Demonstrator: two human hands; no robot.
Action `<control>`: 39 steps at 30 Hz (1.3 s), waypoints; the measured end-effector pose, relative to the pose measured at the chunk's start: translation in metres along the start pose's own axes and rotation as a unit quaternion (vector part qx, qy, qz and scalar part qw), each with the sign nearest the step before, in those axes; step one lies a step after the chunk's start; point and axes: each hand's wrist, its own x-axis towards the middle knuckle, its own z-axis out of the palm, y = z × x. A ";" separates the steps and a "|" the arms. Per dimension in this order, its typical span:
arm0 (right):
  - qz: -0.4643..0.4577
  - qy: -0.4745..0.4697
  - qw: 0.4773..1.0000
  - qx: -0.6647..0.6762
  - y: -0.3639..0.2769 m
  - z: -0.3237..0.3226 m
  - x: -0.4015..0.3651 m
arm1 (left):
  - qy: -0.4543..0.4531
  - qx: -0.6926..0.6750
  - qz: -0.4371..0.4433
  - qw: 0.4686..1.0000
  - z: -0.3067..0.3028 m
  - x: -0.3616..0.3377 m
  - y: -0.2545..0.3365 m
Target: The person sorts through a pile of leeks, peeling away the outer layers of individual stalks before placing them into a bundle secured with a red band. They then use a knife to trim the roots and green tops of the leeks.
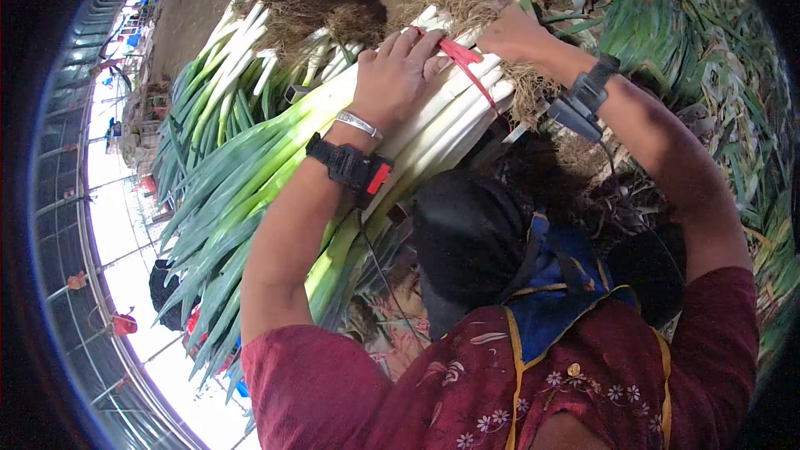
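A large bundle of leeks (275, 150) lies in front of me, green leaves to the lower left and white stalks to the upper right. A red tie (468, 65) crosses the white stalks near the root end. My left hand (392, 75) rests on top of the stalks, fingers stretched over them beside the tie. At the root end, my right hand (512, 33) is closed, with its fingertips partly hidden; what it holds cannot be made out. Both wrists carry black strapped devices.
Another pile of leeks (221, 75) lies at the upper left, with tangled roots (333, 8) behind it. Loose leaves (708, 58) heap up on the right. Dark cloth (467, 242) covers my knee close to the bundle. A mesh wall (67, 200) runs along the left.
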 end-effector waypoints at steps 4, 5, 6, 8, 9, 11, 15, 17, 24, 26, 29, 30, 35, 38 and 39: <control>-0.041 -0.041 0.997 0.041 0.007 0.007 0.004 | -0.031 0.011 0.035 0.999 -0.006 0.002 -0.004; -0.036 -0.042 0.998 0.042 0.007 0.005 0.002 | -0.036 0.006 0.044 0.998 -0.008 0.002 -0.005; -0.040 0.002 0.998 0.057 0.007 0.007 -0.002 | -0.042 0.016 0.043 0.998 -0.010 0.003 -0.005; -0.062 0.130 0.985 0.099 0.009 0.020 -0.011 | -0.055 0.035 0.043 0.997 -0.011 0.006 -0.002; -0.077 0.213 0.966 0.127 0.010 0.026 -0.016 | -0.054 0.035 0.046 0.997 -0.012 0.007 -0.002; -0.097 0.192 0.963 0.164 0.012 0.026 -0.021 | -0.054 0.036 0.051 0.997 -0.012 0.007 -0.003; -0.141 0.191 0.957 0.168 0.020 0.027 -0.023 | -0.056 0.008 0.059 0.997 -0.010 0.010 -0.005; -0.133 0.205 0.951 0.189 0.023 0.029 -0.023 | -0.054 0.000 0.060 0.997 -0.009 0.011 -0.005; -0.163 0.252 0.943 0.145 0.022 0.025 -0.024 | -0.030 0.019 0.044 0.998 -0.010 0.009 0.000; -0.165 0.218 0.944 0.183 0.023 0.022 -0.028 | -0.024 0.006 0.049 0.998 -0.008 0.008 -0.001; -0.169 0.202 0.937 0.230 0.022 0.021 -0.028 | -0.039 0.000 0.055 0.998 0.000 0.013 -0.010; -0.171 0.203 0.933 0.244 0.022 0.020 -0.029 | -0.048 0.005 0.053 0.997 0.002 0.011 -0.011; -0.111 0.079 0.931 0.339 0.022 0.010 -0.038 | -0.028 0.034 0.063 0.997 -0.009 0.010 -0.005; -0.091 0.007 0.947 0.307 0.028 -0.004 -0.029 | -0.008 0.071 0.055 0.996 -0.049 -0.004 0.012; -0.127 0.014 0.957 0.260 0.033 -0.004 -0.017 | -0.019 0.057 0.045 0.997 -0.061 -0.014 0.016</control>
